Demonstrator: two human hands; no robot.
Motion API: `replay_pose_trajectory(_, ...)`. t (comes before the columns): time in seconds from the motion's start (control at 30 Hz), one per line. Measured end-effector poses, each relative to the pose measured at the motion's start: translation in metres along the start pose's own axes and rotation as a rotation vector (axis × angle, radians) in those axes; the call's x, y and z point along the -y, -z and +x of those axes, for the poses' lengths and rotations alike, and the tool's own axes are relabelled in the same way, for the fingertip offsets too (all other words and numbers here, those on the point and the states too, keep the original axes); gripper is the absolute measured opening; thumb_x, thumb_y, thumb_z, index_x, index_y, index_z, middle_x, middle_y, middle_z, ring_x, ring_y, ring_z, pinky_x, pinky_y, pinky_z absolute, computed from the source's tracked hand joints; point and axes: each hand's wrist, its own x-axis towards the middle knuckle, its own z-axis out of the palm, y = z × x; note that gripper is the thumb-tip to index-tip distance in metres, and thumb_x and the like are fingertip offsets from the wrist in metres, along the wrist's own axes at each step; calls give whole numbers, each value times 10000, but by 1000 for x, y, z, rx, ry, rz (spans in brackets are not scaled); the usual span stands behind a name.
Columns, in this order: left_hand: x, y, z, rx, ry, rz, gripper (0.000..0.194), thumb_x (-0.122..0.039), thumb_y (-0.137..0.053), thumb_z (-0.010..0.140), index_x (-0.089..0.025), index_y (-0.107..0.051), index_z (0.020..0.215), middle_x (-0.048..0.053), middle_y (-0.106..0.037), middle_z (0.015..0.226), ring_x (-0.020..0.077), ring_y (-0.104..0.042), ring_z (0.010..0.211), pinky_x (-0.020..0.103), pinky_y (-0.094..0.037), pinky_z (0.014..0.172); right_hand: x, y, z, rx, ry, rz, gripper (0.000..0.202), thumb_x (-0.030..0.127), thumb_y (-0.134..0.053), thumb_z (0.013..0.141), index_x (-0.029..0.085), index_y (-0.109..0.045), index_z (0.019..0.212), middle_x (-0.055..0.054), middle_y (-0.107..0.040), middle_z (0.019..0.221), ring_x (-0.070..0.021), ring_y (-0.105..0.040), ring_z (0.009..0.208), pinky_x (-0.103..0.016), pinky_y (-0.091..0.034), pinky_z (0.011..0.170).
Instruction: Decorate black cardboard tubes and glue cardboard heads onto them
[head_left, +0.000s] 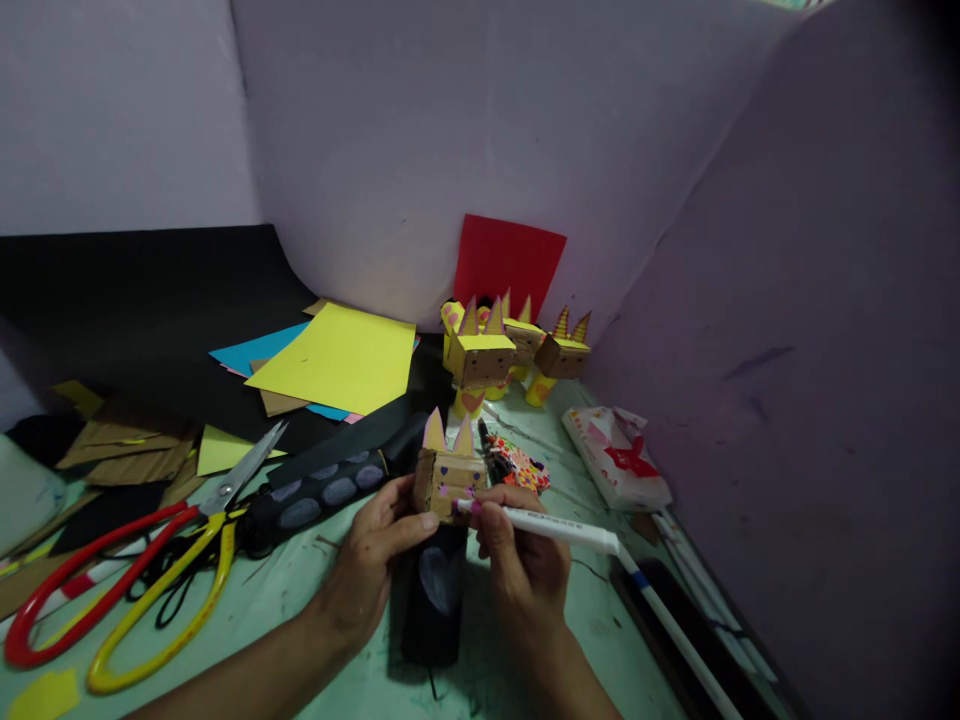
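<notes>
My left hand (375, 550) grips the side of a small cardboard figure (454, 475), its thumb along the lower front edge of the head. The box head has two pointed ears, drawn eyes and pink marks, and it sits on a black tube body (433, 600) with a grey oval on the front. In my right hand (525, 560) is a white marker pen (559, 527), pinched between thumb and fingers. Its purple tip meets the lower right of the face, or lies just in front of it; I cannot tell which.
Scissors (225, 495) with red and yellow handles lie open at left, beside a black dotted tube (330, 495) and cardboard scraps (135, 440). Yellow paper (345, 360) tops coloured sheets. Several finished-looking figures (484, 365) stand behind; a white packet (619, 460) lies right.
</notes>
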Motion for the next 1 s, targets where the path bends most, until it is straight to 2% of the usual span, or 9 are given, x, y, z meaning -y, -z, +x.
replay_pose_trajectory(0.23,0,0,-1,12,-1,12,463,-226,-680,663,-117,-584,1103,140,-681,1110,309,-591,1083,430,-384,987,0,-1,2,-63,-1,-13,185,285,-538,868,174,-625,749,7,-603,614,-111,-552,490,-236,-440,481)
replay_pose_trajectory(0.4,-2,-2,-2,0,8,14,452,-230,-684,650,-115,-590,1077,141,-684,1100,314,-592,1075,431,-397,969,1,-2,1,-77,-38,-12,233,314,-526,873,171,-599,704,38,-545,510,-105,-524,429,-223,-405,437)
replay_pose_trajectory(0.53,-1,-1,-3,-1,3,22,444,-232,-679,656,-120,-592,1077,132,-688,1093,306,-600,1060,424,-399,964,4,-5,0,-131,-74,10,254,341,-526,865,171,-588,687,33,-543,524,-108,-517,440,-235,-404,455)
replay_pose_trajectory(0.73,-2,-2,-3,15,-6,17,435,-224,-671,668,-118,-597,1083,133,-690,1094,301,-598,1067,417,-387,980,6,-4,1,-81,-7,39,196,298,-553,855,171,-619,721,15,-585,578,-111,-543,476,-233,-424,470)
replay_pose_trajectory(0.87,-4,-3,-4,5,-3,17,443,-222,-675,661,-117,-604,1086,137,-687,1101,308,-595,1072,424,-383,987,5,-3,1,-75,-27,62,162,287,-570,840,175,-640,747,-4,-630,650,-120,-558,505,-242,-445,478)
replay_pose_trajectory(1.0,-3,-3,-4,2,1,12,434,-226,-677,664,-119,-609,1079,132,-690,1096,302,-600,1065,411,-397,973,5,-4,2,-91,-39,63,177,277,-572,838,171,-638,713,4,-610,613,-114,-557,489,-234,-446,471)
